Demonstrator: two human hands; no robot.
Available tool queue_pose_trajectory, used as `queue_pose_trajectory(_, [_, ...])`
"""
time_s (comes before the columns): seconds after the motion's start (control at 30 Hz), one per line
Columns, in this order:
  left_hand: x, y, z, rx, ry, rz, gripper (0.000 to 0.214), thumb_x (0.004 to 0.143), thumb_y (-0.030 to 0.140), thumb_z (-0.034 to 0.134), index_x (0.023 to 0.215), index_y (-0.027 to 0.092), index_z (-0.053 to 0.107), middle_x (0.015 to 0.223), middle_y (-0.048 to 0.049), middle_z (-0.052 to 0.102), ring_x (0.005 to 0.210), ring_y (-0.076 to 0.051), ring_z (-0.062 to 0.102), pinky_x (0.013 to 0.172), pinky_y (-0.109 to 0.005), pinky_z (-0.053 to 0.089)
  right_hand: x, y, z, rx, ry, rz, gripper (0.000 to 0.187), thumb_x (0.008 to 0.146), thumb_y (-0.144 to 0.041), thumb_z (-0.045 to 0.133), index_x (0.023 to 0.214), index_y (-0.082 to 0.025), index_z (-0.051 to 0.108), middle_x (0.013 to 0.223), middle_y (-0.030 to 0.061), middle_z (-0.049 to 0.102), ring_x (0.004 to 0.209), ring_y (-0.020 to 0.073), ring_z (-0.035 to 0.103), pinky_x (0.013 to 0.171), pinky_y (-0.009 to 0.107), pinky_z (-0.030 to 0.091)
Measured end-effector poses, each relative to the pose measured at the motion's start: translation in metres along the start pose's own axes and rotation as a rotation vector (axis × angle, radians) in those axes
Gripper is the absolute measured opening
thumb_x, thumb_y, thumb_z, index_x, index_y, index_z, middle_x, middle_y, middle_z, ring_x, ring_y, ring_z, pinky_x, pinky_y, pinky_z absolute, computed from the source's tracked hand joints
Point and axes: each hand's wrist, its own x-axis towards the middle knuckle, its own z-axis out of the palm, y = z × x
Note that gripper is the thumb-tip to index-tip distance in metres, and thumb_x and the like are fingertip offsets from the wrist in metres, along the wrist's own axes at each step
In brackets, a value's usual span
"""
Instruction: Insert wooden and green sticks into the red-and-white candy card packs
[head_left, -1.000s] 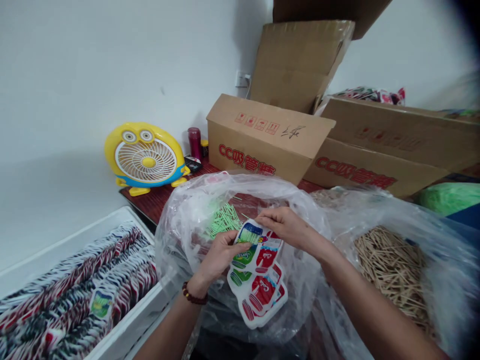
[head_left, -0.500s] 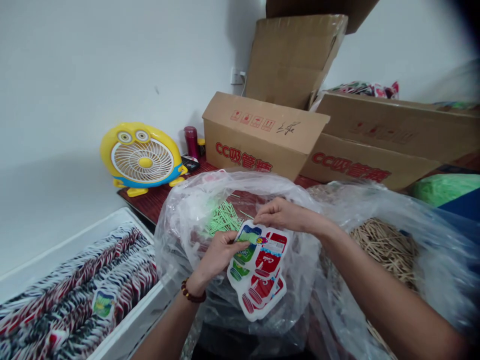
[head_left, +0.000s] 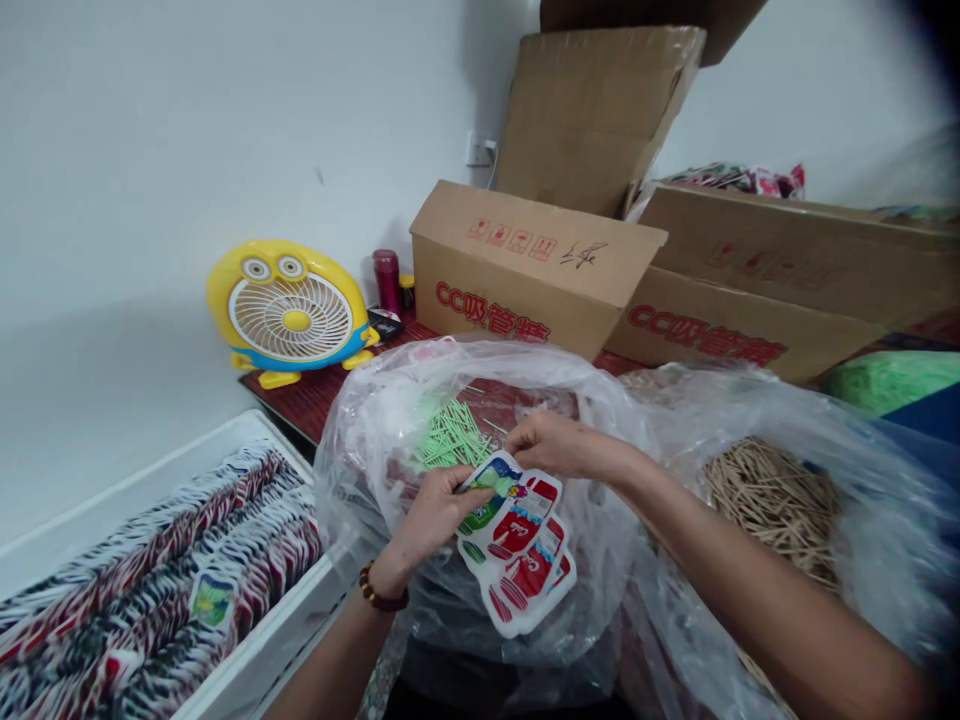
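Fingers of left hand and right hand partly cover the packets.

Left of the clear bag, the white tray ran off the frame's left and bottom edges. Over the bag, my left hand and right hand covered the top edge of the pouch stack. Its print was too small to read. Right of the bag, the green bundle was cut off.

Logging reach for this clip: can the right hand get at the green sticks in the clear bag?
Probably yes: the clear bag is open and the green sticks lie just beside the right hand, which pinches the packets.
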Motion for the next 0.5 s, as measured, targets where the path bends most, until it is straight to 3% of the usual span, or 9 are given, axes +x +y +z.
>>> queue_pose_trajectory(0.17, [-0.001,-0.002,-0.003,-0.044,-0.009,-0.01,0.015,0.075,0.028,0.067,0.08,0.015,0.071,0.076,-0.0035,0.073,0.065,-0.018,0.064,0.058,-0.025,0.046,0.003,0.003,0.009,-0.07,0.035,-0.071,0.018,0.071,-0.014,0.055,0.072,-0.018,0.072,0.059,-0.0031,0.062,0.055,0.0096,0.049,0.052,0.021,0.03])
queue_pose_trajectory(0.5, [-0.003,-0.003,-0.004,-0.217,-0.068,-0.09,0.024,0.071,0.031,0.074,0.088,0.015,0.075,0.071,-0.0044,0.074,0.062,-0.019,0.067,0.061,-0.027,0.051,0.004,0.013,0.022,0.17,0.02,-0.153,0.017,0.08,-0.023,0.051,0.069,-0.015,0.062,0.058,-0.0049,0.05,0.054,0.0079,0.041,0.05,0.019,0.03])
